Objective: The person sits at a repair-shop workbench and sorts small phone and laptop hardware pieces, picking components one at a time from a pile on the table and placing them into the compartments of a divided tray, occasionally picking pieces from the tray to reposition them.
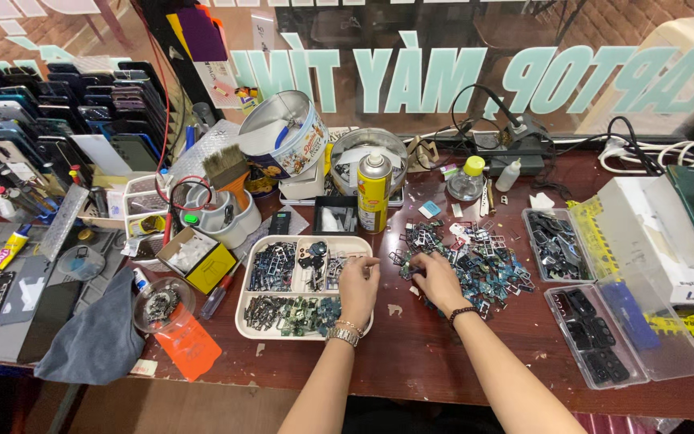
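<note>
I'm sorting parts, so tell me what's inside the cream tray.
The cream tray holds small dark metal parts in separate compartments. The left hand covers its right end, so what lies beneath it cannot be seen.

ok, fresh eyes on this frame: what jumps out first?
The heap of small dark phone parts mid-bench, with the right hand picking at its near edge. Just left of it, the left hand rests on the rim of a cream compartment tray of sorted parts. Behind them stands a yellow spray can, and rows of phones fill the far left.
</note>
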